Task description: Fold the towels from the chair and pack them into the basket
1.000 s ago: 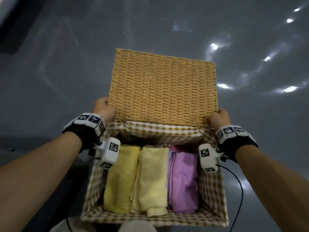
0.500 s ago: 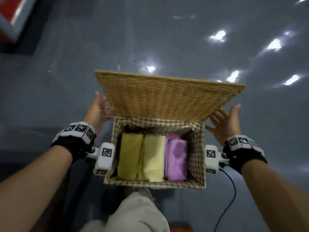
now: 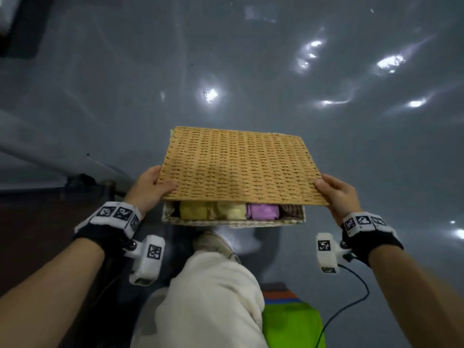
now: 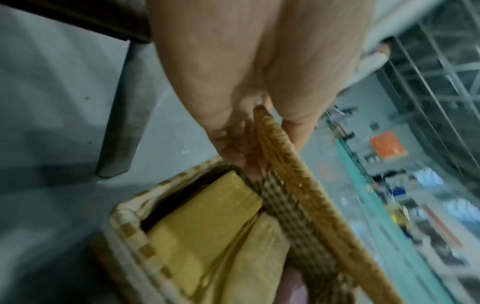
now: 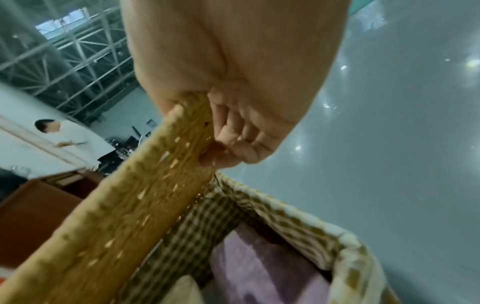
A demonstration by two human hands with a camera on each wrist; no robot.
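Observation:
A wicker basket [image 3: 233,223] with a checked cloth lining stands on the grey floor in front of my feet. Its woven lid [image 3: 241,164] is tilted down over most of the opening. My left hand [image 3: 153,187] grips the lid's near left corner, thumb on top. My right hand [image 3: 336,194] grips the near right corner the same way. Under the lid's edge show two folded yellow towels [image 3: 213,210] and a folded purple towel [image 3: 262,211]. The left wrist view shows the yellow towels [image 4: 207,236] and lid edge [image 4: 298,181]; the right wrist view shows the purple towel [image 5: 262,273].
A dark chair [image 3: 37,222] with a metal leg [image 4: 122,127] stands to the left of the basket. My trouser leg [image 3: 208,297] and shoe [image 3: 213,243] are just before it. A green and orange object [image 3: 291,322] lies at lower right.
The lid has swung from upright down over the basket. Both hands went from open beside it to gripping its near corners. The view has pulled back from the basket.

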